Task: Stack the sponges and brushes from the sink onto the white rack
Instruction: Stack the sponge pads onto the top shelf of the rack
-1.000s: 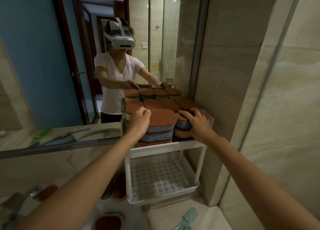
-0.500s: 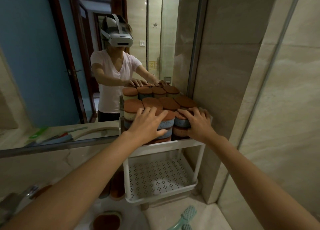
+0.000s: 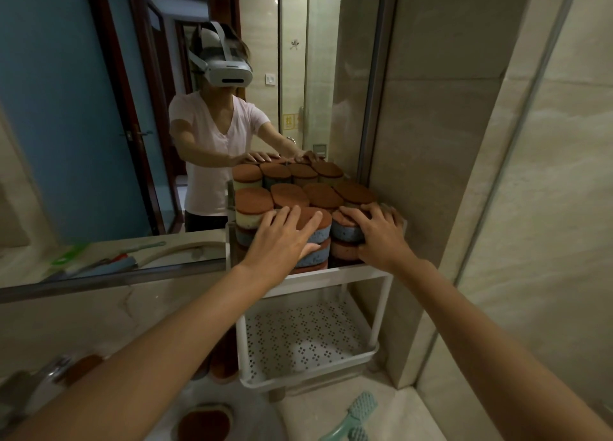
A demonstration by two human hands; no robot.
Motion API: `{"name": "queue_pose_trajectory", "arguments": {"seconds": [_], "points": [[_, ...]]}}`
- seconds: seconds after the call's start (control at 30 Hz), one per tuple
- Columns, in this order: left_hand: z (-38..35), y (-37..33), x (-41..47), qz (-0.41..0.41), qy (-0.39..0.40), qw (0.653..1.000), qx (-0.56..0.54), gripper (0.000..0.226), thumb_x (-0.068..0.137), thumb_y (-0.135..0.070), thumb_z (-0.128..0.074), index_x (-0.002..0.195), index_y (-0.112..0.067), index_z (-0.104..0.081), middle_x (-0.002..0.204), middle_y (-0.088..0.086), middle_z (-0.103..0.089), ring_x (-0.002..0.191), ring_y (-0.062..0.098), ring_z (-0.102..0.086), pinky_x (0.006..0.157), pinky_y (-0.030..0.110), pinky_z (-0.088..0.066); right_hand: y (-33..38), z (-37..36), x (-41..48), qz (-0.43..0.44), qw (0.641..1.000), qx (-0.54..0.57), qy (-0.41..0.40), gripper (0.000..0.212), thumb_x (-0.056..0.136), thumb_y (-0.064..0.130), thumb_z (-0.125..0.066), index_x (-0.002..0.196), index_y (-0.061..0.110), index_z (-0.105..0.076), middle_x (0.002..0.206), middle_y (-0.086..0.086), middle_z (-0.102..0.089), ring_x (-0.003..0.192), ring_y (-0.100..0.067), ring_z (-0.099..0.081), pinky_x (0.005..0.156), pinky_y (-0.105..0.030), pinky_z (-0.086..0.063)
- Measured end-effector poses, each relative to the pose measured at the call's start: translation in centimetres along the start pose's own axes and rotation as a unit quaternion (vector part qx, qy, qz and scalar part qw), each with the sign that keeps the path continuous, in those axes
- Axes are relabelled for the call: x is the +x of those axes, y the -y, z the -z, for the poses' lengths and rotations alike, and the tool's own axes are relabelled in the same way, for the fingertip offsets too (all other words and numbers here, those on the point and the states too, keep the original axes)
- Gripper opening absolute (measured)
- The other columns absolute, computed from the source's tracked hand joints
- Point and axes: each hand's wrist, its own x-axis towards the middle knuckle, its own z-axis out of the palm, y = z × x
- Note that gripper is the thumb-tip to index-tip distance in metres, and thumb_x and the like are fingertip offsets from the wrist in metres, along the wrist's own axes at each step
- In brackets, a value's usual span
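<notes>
Several stacks of sponges crowd the top of the white rack beneath both hands: the left hand presses flat, fingers spread; the right hand cups its stack. Uneven pressure could tip the front columns off.

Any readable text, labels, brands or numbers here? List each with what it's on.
Yellow sticker reflected in the mirror: red print, too small and blurred to read.
Headset in the reflection: no legible brand.
No text visible on the sponges or the white rack.
</notes>
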Motion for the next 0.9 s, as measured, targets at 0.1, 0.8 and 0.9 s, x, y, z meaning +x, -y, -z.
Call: {"name": "queue_pose_trajectory", "arguments": {"seconds": [0.1,0.8,0.9], "points": [[0.1,-0.2,-0.2,-0.003,-0.003,1.000,0.002,0.062,0.064,-0.049,-0.077,0.114,-0.015,-0.066,0.099,0.017,-0.071,0.088,0.031,-0.069,0.073,0.035,-0.056,0.0,-0.1,0.1,-0.002,1.000,0.000,-0.002,0.071,0.082,0.036,-0.059,0.144,0.032,-0.026,0.147,-0.013,-0.027,0.138,-0.035,-0.021,0.117,-0.049,-0.007],[5.2,1.5,-2.6,0.158,-0.037,0.953,-0.255,0.042,0.097,-0.021,-0.039,0.138,-0.013,-0.041,0.139,0.008,-0.047,0.133,0.024,-0.038,0.116,0.041,-0.020,7.1,-3.9,-2.4,0.121,0.925,0.064,-0.353,0.039,0.075,0.002,-0.036,0.110,0.000,-0.053,0.114,-0.027,-0.056,0.118,-0.033,-0.038,0.102,-0.046,-0.036],[6.1,4.2,-6.3,0.245,-0.075,0.914,-0.313,0.034,0.097,-0.015,-0.040,0.128,-0.008,-0.052,0.126,0.010,-0.055,0.118,0.025,-0.050,0.098,0.032,-0.037,11.8,-5.7,-4.7,0.210,0.907,0.154,-0.331,0.034,0.077,-0.002,-0.037,0.108,0.005,-0.047,0.107,-0.027,-0.057,0.104,-0.030,-0.046,0.090,-0.035,-0.042]]}}
